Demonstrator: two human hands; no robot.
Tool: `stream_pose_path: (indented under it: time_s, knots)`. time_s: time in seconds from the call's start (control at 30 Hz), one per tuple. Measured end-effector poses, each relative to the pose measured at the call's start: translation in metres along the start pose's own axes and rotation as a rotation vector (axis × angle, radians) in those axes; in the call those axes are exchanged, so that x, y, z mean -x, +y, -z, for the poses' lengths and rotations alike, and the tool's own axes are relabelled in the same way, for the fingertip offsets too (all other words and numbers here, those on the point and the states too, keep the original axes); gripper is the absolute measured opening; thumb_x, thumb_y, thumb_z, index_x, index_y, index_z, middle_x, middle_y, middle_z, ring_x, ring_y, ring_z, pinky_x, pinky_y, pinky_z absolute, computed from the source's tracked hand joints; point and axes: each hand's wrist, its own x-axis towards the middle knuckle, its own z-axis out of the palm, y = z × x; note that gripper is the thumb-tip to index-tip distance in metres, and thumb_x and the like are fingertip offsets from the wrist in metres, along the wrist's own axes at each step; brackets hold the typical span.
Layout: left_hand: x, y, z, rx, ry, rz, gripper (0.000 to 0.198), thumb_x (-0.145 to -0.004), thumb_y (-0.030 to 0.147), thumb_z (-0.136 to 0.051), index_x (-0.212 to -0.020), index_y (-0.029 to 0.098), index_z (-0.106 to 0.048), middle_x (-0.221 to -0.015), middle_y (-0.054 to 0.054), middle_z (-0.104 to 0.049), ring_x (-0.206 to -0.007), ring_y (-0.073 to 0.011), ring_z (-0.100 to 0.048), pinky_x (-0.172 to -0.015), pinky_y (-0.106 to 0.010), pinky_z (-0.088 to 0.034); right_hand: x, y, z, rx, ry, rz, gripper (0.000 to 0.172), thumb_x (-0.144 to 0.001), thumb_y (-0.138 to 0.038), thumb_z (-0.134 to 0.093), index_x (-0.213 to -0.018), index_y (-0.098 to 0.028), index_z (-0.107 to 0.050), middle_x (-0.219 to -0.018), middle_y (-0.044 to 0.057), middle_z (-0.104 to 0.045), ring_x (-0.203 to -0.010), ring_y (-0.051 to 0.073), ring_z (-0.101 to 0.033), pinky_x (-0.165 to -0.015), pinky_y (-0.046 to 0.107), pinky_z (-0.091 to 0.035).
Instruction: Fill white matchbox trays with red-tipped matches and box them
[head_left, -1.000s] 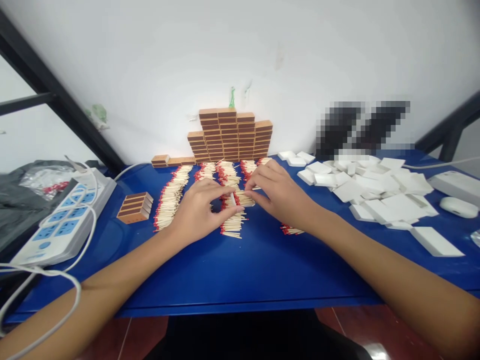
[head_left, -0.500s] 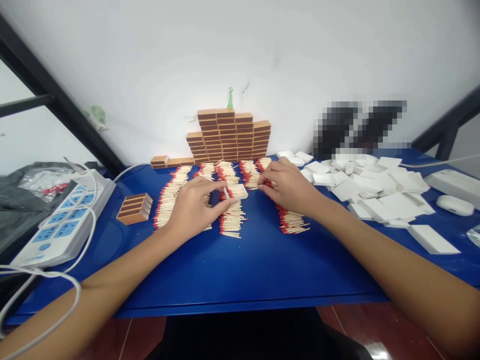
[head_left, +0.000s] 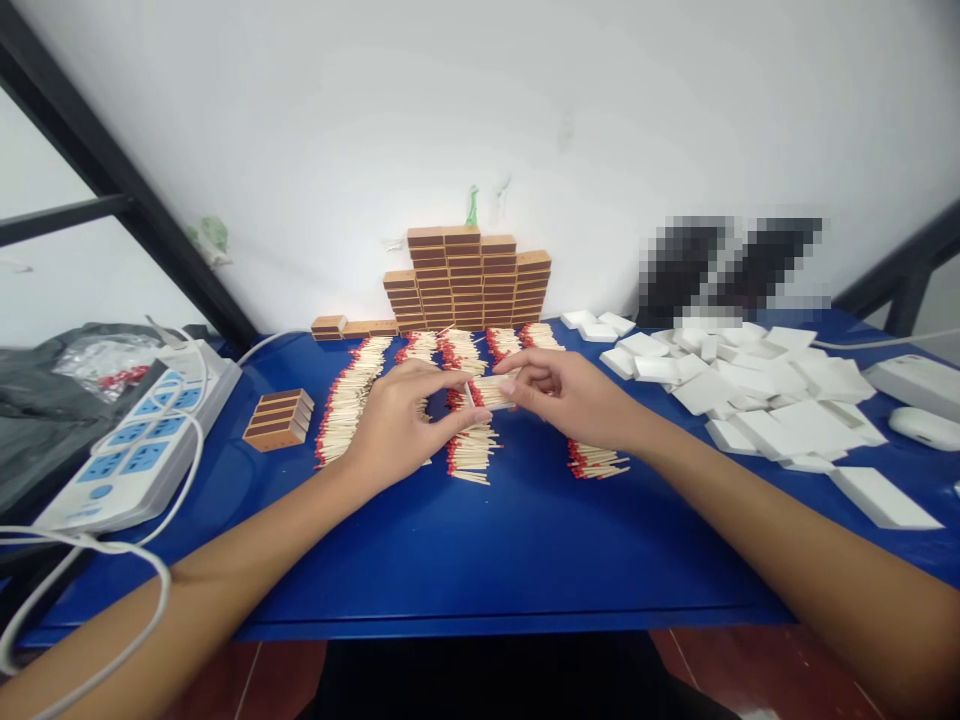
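Note:
In the head view my left hand [head_left: 405, 415] pinches a small white matchbox tray [head_left: 470, 394] by its left end, above the table. Matches lie lengthwise in the tray. My right hand [head_left: 574, 395] is at the tray's right end, its thumb and fingers closed on matches [head_left: 495, 391] there; how many is hidden. Below and behind the hands, rows of red-tipped matches [head_left: 472, 458] lie on the blue table. A further row of matches [head_left: 596, 460] sits partly under my right hand, and another long row [head_left: 345, 405] lies left of my left hand.
Closed matchboxes [head_left: 465, 285] are stacked against the wall, with a few more matchboxes [head_left: 277, 420] at the left. A heap of white trays [head_left: 765, 380] covers the right side. A power strip [head_left: 142, 440] with white cables stands on the left, near a dark bag [head_left: 37, 380].
My right hand has moved left from the right-hand match rows to the tray. The left hand still holds the tray at nearly the same place. The view has shifted slightly.

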Motion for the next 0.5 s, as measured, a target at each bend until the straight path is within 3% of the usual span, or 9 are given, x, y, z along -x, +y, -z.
stream_pose_path:
  time_s: [0.3,0.5]
  knots:
    - [0.0019,0.001,-0.0013,0.025,-0.011,-0.029,0.041,-0.08,0.043,-0.088,-0.114,0.022,-0.08,-0.1,-0.005,-0.08,-0.092,-0.0194,-0.072,-0.086,-0.034,-0.057,0.0056,-0.0044,-0.0103,-0.092,-0.042,-0.026,0.049,-0.091,-0.065,-0.067,-0.105,-0.019,-0.071,-0.079,0.003,-0.071,-0.075,0.019,-0.065,-0.071,0.032,-0.049]
    - [0.0001,0.0021,-0.0006,0.028,-0.002,-0.023,0.037,-0.081,0.042,-0.088,-0.11,0.023,-0.08,-0.102,-0.005,-0.08,-0.093,-0.0196,-0.073,-0.086,-0.034,-0.058,0.007,-0.0086,-0.0067,-0.159,-0.051,-0.075,0.047,-0.096,-0.064,-0.06,-0.101,-0.018,-0.069,-0.077,0.002,-0.07,-0.066,0.015,-0.061,-0.059,0.028,-0.042]
